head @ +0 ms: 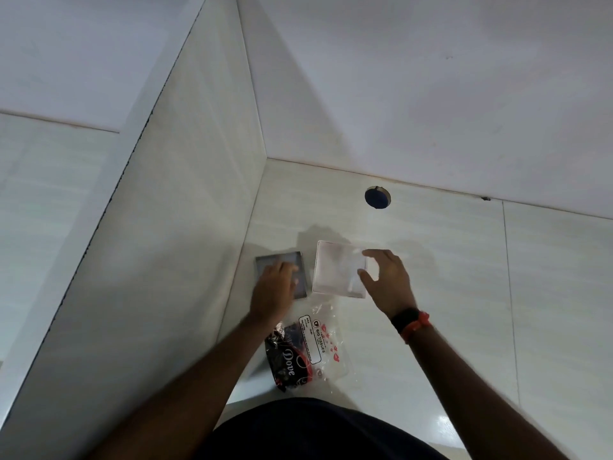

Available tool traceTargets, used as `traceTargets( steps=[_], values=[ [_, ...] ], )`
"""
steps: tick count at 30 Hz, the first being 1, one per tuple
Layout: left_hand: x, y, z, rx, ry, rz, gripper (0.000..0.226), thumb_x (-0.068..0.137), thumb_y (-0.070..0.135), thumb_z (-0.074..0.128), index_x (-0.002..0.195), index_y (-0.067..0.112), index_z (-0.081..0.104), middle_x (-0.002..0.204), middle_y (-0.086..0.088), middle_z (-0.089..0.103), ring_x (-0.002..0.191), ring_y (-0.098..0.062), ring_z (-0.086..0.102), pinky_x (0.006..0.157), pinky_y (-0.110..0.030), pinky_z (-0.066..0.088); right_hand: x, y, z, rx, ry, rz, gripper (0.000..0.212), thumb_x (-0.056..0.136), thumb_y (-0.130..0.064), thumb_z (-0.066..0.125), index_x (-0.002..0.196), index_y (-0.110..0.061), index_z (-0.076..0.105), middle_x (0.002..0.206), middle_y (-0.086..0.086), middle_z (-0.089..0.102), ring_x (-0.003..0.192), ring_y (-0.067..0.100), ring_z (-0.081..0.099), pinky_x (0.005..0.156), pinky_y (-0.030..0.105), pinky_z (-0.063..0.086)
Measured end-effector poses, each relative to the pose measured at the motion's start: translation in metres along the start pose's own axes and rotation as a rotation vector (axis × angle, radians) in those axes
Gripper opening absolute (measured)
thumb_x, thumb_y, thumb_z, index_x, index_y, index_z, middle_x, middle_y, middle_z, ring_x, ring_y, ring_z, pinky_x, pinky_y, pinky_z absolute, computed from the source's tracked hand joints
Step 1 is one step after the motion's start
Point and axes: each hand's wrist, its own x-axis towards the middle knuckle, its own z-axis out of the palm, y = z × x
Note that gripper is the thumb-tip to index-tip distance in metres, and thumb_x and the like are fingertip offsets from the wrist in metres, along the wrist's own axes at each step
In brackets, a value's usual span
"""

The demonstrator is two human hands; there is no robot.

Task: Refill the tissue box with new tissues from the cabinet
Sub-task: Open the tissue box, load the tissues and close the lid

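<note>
Lying near hands, wrapper (326,340) reading "BIG TISSUES", perhaps empty

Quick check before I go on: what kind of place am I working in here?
Probably a home counter or built-in shelf tucked into a corner, though I can't be sure. Glossy pale tiled surface meets plain white walls, there's a round cable or pipe hole near the back, and a tissue packet beside the open white box.

A dark wrapper with the word Dove (288,358) lay crumpled on the pale table (447,293), near the front edge. A round hole (377,197) was cut in the table close to the white back wall (414,88). A tall pale side panel (185,200) stood at the left. A black and red wristband (411,322) showed.
</note>
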Motion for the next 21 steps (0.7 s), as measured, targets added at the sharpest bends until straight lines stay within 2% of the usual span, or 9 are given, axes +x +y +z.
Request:
traceTargets(
  steps=[2, 4, 8, 10, 13, 16, 19, 21],
  values=[
    [-0.006, -0.01, 0.006, 0.049, -0.158, -0.017, 0.034, 0.087, 0.026, 0.068, 0.119, 0.015, 0.064, 0.118, -0.005, 0.063, 0.11, -0.025, 0.058, 0.083, -0.035, 0.052, -0.01, -0.004, 0.0, 0.108, 0.049, 0.1, 0.027, 0.088, -0.018, 0.067, 0.115, -0.02, 0.065, 0.116, -0.003, 0.066, 0.103, 0.016, 0.06, 0.091, 0.033, 0.05],
    [-0.01, -0.013, 0.011, 0.112, -0.235, -0.009, 0.031, 0.085, 0.026, 0.068, 0.115, 0.018, 0.067, 0.116, -0.003, 0.062, 0.111, -0.024, 0.057, 0.083, -0.036, 0.052, -0.018, -0.01, 0.004, 0.19, 0.041, 0.141, 0.019, 0.089, -0.017, 0.067, 0.107, -0.021, 0.067, 0.108, -0.005, 0.069, 0.091, 0.012, 0.064, 0.081, 0.029, 0.053],
    [-0.011, -0.012, 0.016, 0.131, -0.124, 0.004, 0.005, 0.081, 0.013, 0.067, 0.086, 0.014, 0.069, 0.094, -0.006, 0.065, 0.093, -0.029, 0.063, 0.062, -0.037, 0.055, -0.033, -0.019, 0.014, 0.298, 0.015, 0.153, 0.012, 0.089, -0.012, 0.065, 0.096, -0.02, 0.071, 0.095, -0.008, 0.072, 0.082, 0.008, 0.067, 0.073, 0.022, 0.053],
    [-0.011, -0.007, 0.011, 0.072, 0.017, 0.024, 0.007, 0.079, 0.006, 0.067, 0.081, 0.012, 0.064, 0.083, -0.006, 0.063, 0.078, -0.028, 0.063, 0.051, -0.034, 0.05, -0.036, -0.02, 0.015, 0.367, 0.049, 0.187, 0.013, 0.088, -0.009, 0.065, 0.09, -0.02, 0.072, 0.091, -0.011, 0.072, 0.081, 0.008, 0.068, 0.074, 0.024, 0.055],
    [-0.011, 0.011, -0.014, -0.116, 0.324, -0.021, 0.005, 0.088, 0.01, 0.06, 0.093, 0.009, 0.06, 0.083, -0.007, 0.066, 0.071, -0.025, 0.063, 0.05, -0.034, 0.05, -0.033, -0.014, 0.017, 0.485, 0.072, 0.264, 0.013, 0.088, -0.009, 0.067, 0.091, -0.021, 0.072, 0.091, -0.007, 0.074, 0.084, 0.013, 0.071, 0.08, 0.035, 0.059],
    [-0.009, 0.036, -0.049, -0.443, 0.488, -0.16, 0.015, 0.099, 0.013, 0.052, 0.11, 0.004, 0.057, 0.092, 0.003, 0.065, 0.075, -0.015, 0.061, 0.057, -0.03, 0.051, -0.026, -0.016, 0.022, 0.604, 0.061, 0.34, 0.015, 0.089, -0.018, 0.068, 0.103, -0.018, 0.074, 0.1, -0.003, 0.075, 0.093, 0.016, 0.07, 0.088, 0.044, 0.059],
    [0.002, 0.054, -0.062, -0.716, 0.474, -0.286, 0.022, 0.101, 0.013, 0.046, 0.117, 0.003, 0.058, 0.095, -0.004, 0.065, 0.071, -0.012, 0.057, 0.059, -0.029, 0.048, -0.015, -0.027, 0.02, 0.714, 0.058, 0.389, 0.028, 0.091, -0.023, 0.067, 0.117, -0.012, 0.07, 0.109, 0.003, 0.074, 0.099, 0.021, 0.07, 0.089, 0.043, 0.059],
    [0.011, 0.061, -0.057, -0.884, 0.328, -0.389, 0.026, 0.102, 0.017, 0.044, 0.12, 0.006, 0.058, 0.105, -0.014, 0.065, 0.078, -0.018, 0.059, 0.057, -0.029, 0.051, -0.01, -0.033, 0.019, 0.788, 0.024, 0.385, 0.02, 0.092, -0.022, 0.067, 0.109, -0.011, 0.072, 0.104, 0.006, 0.074, 0.097, 0.028, 0.071, 0.084, 0.043, 0.061]
  ],
)
